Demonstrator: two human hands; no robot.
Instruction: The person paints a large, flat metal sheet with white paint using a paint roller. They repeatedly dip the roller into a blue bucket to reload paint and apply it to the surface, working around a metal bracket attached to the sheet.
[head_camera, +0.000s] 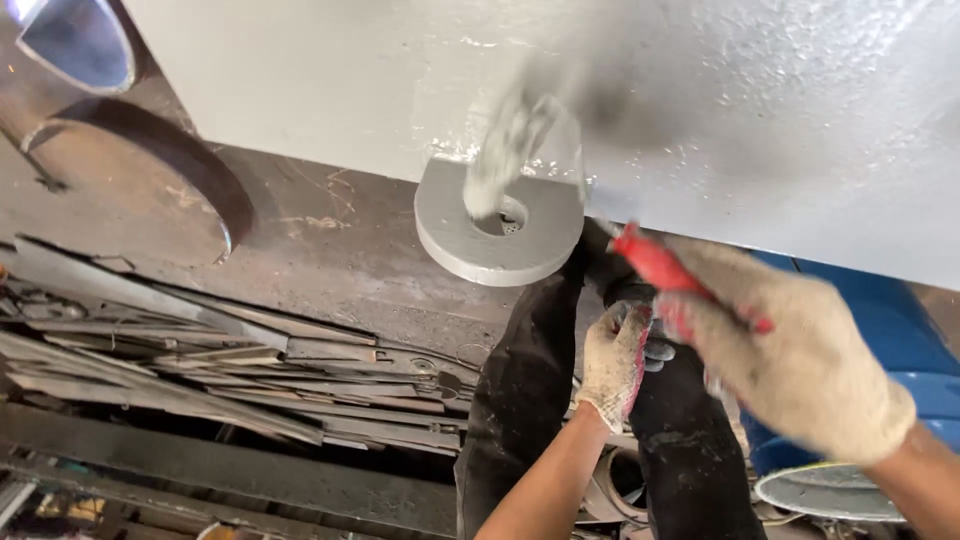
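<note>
Two gloved hands are working: our right hand (800, 360) closes its fingers around a red-handled paintbrush (655, 262), whose blurred bristles are at the round grey lug plate (500, 245) under the grey painted steel body (760, 110). Our left hand (612, 360) rests curled on the knee, holding nothing. We fear fast strokes could drip paint onto our black trousers (520, 400).
</note>
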